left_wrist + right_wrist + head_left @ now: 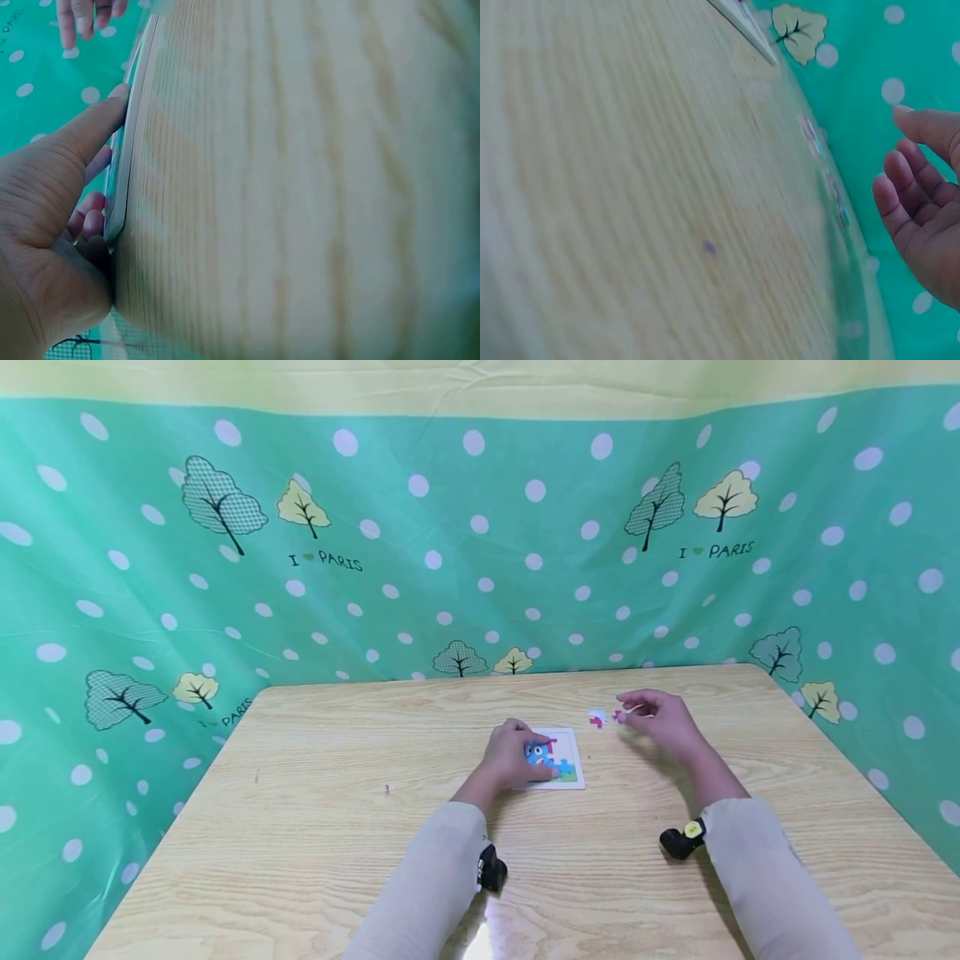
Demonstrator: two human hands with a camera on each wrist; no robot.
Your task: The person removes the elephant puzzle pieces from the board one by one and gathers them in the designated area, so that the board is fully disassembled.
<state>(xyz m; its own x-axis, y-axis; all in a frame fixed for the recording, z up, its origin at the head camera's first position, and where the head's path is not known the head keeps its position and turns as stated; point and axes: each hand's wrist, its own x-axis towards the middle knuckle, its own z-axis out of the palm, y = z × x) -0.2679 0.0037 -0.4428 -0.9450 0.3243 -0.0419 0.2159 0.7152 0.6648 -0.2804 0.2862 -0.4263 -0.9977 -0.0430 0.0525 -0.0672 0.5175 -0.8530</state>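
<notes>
A small square jigsaw puzzle (567, 752) in a white frame lies flat on the table, showing a blue cartoon face and some green. My left hand (512, 755) holds it at its left side, the thumb toward the near edge and the fingers over the far part. The left wrist view shows the left thumb (90, 127) against the frame's edge. Beyond the puzzle, to its right, are two loose puzzle pieces (597, 718) in white and pink. Over the right-hand piece (836, 199) hovers my right hand (663, 718), thumb and fingers apart, with nothing between them.
The wooden table (315, 843) reaches back to a green dotted curtain (480, 560). Small dark marks (387, 790) show on the tabletop at left. Each sleeve has a black wrist camera (681, 841) at its cuff.
</notes>
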